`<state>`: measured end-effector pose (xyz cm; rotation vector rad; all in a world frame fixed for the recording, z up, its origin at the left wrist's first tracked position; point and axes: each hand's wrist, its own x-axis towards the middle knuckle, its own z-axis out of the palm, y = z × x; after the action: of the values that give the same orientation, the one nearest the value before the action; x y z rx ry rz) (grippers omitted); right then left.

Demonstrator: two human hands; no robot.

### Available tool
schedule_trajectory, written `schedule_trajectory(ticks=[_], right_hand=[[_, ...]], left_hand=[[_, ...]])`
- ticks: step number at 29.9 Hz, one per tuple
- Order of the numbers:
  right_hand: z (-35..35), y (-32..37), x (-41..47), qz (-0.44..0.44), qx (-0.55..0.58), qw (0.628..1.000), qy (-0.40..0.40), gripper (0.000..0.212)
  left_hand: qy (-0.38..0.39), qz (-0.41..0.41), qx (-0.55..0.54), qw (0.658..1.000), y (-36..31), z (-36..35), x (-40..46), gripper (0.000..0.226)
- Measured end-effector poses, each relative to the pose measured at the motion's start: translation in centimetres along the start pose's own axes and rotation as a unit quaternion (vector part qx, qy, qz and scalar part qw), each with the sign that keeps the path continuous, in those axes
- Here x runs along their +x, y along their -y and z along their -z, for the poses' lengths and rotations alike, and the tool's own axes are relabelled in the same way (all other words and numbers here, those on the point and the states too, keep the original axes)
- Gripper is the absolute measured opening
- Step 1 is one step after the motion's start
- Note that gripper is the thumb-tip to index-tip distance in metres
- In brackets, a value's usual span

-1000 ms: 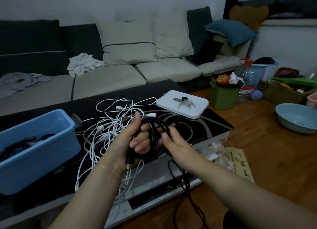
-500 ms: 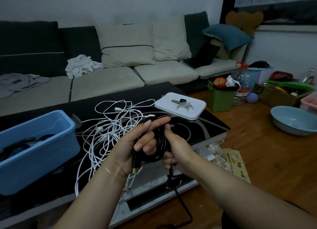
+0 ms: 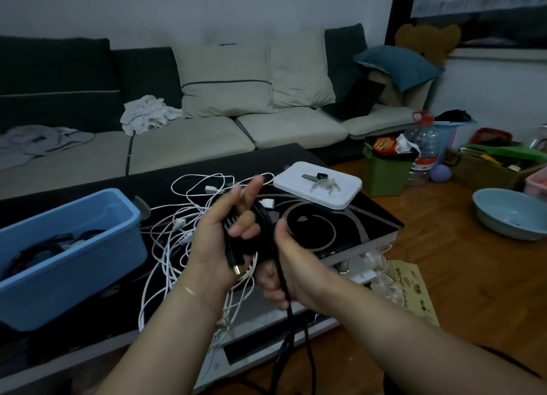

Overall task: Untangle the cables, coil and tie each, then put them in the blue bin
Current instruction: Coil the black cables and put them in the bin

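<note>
My left hand holds a partly coiled black cable above the table's front edge, with its gold-tipped plug sticking out below the palm. My right hand grips the same cable lower down; its loose end hangs past the table towards the floor. A tangle of white cables lies on the dark table behind my hands. The blue bin stands at the left on the table, with dark coiled cables inside.
A white lid carrying small ties and a black clip lies on the glossy black table. Sofa behind. On the wooden floor at right stand a green bin, a water bottle, a light blue bowl and boxes.
My right hand has slid down along the black cable, below my left hand. My left hand has lifted its fingers and turned the coil more upright.
</note>
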<state>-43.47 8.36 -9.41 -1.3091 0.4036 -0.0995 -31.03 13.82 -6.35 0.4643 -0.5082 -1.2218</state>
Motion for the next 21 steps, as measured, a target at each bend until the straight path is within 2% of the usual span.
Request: schedule_trajectory(ticks=[3, 5, 7, 11, 14, 16, 17, 19, 21], right_hand=[[-0.8, -0.9, 0.4, 0.031, -0.121, 0.992, -0.037, 0.065], [-0.4, -0.7, 0.4, 0.049, -0.200, 0.977, -0.053, 0.045], [0.1, -0.3, 0.2, 0.049, -0.275, 0.959, -0.039, 0.032], [0.5, -0.2, 0.0, 0.016, -0.331, 0.944, -0.002, 0.045], [0.4, -0.2, 0.1, 0.014, -0.404, 0.915, -0.014, 0.048], [0.5, 0.0, 0.3, 0.025, -0.493, 0.869, -0.038, 0.055], [0.6, 0.1, 0.4, 0.036, -0.550, 0.833, -0.048, 0.056], [0.7, 0.3, 0.4, 0.061, -0.636, 0.766, -0.065, 0.044], [0.6, 0.5, 0.4, 0.078, -0.663, 0.740, -0.084, 0.032]], left_hand=[[-0.080, -0.027, 0.026, 0.996, -0.8, 0.2, 0.2, 0.040], [-0.100, -0.046, 0.083, 0.990, -0.6, -0.4, -0.1, 0.023], [-0.113, -0.060, 0.134, 0.983, -0.2, -0.9, -0.4, 0.028], [-0.138, -0.090, 0.199, 0.966, -0.1, -0.4, -0.5, 0.052], [-0.135, -0.101, 0.235, 0.957, -0.3, -0.3, -0.6, 0.056], [-0.123, -0.114, 0.285, 0.944, -0.2, -0.7, -0.9, 0.052], [-0.119, -0.123, 0.320, 0.932, -0.1, -0.7, -0.9, 0.048], [-0.120, -0.134, 0.396, 0.901, 0.4, -0.8, -0.9, 0.049], [-0.123, -0.138, 0.459, 0.869, 0.8, -0.5, -0.6, 0.065]])
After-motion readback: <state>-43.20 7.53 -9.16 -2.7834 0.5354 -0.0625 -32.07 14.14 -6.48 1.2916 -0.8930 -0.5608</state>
